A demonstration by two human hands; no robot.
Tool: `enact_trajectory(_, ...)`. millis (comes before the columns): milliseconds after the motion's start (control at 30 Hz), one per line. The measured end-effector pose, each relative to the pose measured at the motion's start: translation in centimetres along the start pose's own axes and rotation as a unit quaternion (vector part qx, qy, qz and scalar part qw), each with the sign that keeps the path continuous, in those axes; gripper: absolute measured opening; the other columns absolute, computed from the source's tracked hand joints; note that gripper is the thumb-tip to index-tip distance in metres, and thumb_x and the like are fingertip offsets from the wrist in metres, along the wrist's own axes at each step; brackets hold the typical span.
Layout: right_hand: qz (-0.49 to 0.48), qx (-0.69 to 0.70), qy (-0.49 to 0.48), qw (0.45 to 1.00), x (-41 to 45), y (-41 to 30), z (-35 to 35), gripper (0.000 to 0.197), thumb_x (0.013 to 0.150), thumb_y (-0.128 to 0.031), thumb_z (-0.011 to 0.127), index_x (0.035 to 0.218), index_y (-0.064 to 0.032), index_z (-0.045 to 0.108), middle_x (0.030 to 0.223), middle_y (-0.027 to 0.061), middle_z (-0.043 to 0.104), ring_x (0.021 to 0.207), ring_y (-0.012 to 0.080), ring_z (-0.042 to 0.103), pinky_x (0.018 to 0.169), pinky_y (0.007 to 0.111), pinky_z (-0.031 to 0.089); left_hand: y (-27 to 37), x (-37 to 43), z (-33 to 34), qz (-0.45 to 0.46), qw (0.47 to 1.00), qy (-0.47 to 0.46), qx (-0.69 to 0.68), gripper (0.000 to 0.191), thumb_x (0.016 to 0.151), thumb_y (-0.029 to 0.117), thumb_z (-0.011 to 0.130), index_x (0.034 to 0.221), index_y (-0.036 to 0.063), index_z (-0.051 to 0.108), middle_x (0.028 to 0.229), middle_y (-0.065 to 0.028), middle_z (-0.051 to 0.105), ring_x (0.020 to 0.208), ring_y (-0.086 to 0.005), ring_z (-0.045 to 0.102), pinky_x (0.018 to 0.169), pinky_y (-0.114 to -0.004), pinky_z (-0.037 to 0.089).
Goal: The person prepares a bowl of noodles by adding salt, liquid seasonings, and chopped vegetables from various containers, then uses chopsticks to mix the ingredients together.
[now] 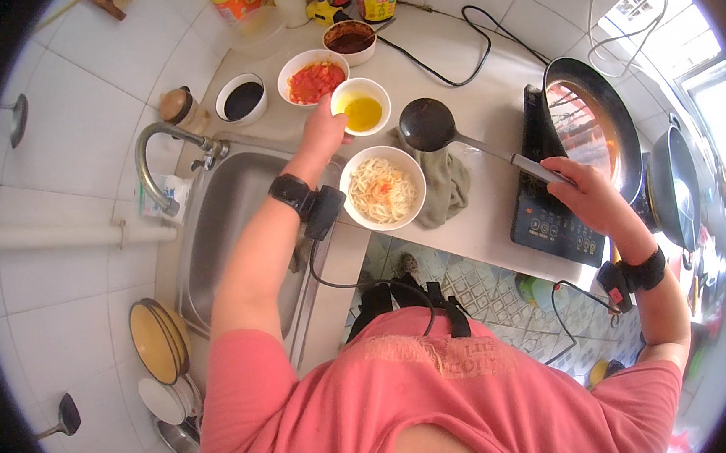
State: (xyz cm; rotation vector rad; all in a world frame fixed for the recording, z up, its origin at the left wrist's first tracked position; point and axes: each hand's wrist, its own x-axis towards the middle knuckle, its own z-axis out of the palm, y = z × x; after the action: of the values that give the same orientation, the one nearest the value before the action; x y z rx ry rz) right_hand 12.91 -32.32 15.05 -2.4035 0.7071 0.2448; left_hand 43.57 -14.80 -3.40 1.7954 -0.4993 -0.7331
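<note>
My left hand (327, 126) grips the rim of a small white bowl (380, 97) with yellow liquid (362, 113) in it. By its handle, my right hand (581, 192) holds a dark ladle (426, 125), whose bowl hangs to the right of the yellow liquid. Below them stands a white bowl of noodles (382, 190) with a little red topping. An olive cloth (445, 186) lies partly under the ladle. On the right, a black pan (628, 138) with reddish liquid (584, 135) sits on an induction cooker (556, 232).
Behind my left hand are a bowl of chopped red food (317, 81), a bowl of dark liquid (244, 100) and a bowl of dark red sauce (350, 41). A steel sink (231, 236) with a faucet (143, 156) is at left. A black cable (428, 70) crosses the counter.
</note>
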Motion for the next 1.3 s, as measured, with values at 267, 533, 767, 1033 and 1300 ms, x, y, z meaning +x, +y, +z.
enact_trajectory(267, 0.016, 0.078, -0.047, 0.996, 0.8, -0.4, 0.5, 0.028, 0.080, -0.009, 0.052, 0.106, 0.0010, 0.051, 0.079, 0.0055, 0.056, 0.071, 0.0107, 0.051, 0.066, 0.025, 0.043, 3.6, -1.0, -0.4, 0.070, 0.997, 0.008, 0.034, 0.042, 0.075, 0.003, 0.041, 0.117, -0.0017, 0.038, 0.100, -0.0170, 0.054, 0.071, -0.0209, 0.060, 0.053, -0.028, 0.051)
enact_trajectory(533, 0.093, 0.147, -0.087, 0.981, 0.6, -2.1, 0.2, 0.031, 0.080, -0.009, 0.052, 0.109, 0.0008, 0.050, 0.076, 0.0013, 0.054, 0.068, 0.0078, 0.049, 0.062, 0.022, 0.042, 4.5, -1.9, -0.7, 0.121, 0.991, 0.025, 0.054, 0.043, 0.075, 0.003, 0.041, 0.118, -0.0016, 0.038, 0.103, -0.0172, 0.053, 0.069, -0.0201, 0.059, 0.053, -0.028, 0.050)
enact_trajectory(767, 0.093, 0.166, -0.093, 0.977, 0.1, -2.4, 0.3, 0.031, 0.080, -0.011, 0.051, 0.109, 0.0004, 0.051, 0.073, 0.0000, 0.052, 0.066, 0.0069, 0.048, 0.058, 0.021, 0.041, 4.9, -2.3, -0.5, 0.153, 0.986, 0.031, 0.066, 0.041, 0.076, 0.003, 0.041, 0.117, -0.0022, 0.040, 0.107, -0.0186, 0.052, 0.070, -0.0225, 0.059, 0.055, -0.029, 0.049)
enact_trajectory(1033, 0.085, 0.166, -0.093, 0.978, -0.3, -2.9, 0.3, 0.030, 0.080, -0.010, 0.052, 0.109, 0.0001, 0.051, 0.072, -0.0007, 0.051, 0.064, 0.0061, 0.046, 0.055, 0.019, 0.039, 3.5, -1.8, -0.7, 0.228, 0.959, 0.075, 0.148, 0.039, 0.075, 0.003, 0.042, 0.114, -0.0005, 0.042, 0.105, -0.0234, 0.051, 0.089, -0.0351, 0.054, 0.077, -0.038, 0.044)
enact_trajectory(1300, 0.087, 0.179, -0.111, 0.974, -0.9, -2.7, 0.9, 0.030, 0.081, -0.009, 0.052, 0.110, 0.0001, 0.050, 0.073, -0.0018, 0.051, 0.064, 0.0053, 0.044, 0.055, 0.020, 0.038, 4.1, -2.6, -0.4, 0.200, 0.952, 0.087, 0.216, 0.037, 0.073, 0.003, 0.044, 0.110, 0.0015, 0.045, 0.095, -0.0237, 0.055, 0.091, -0.0376, 0.052, 0.077, -0.040, 0.042)
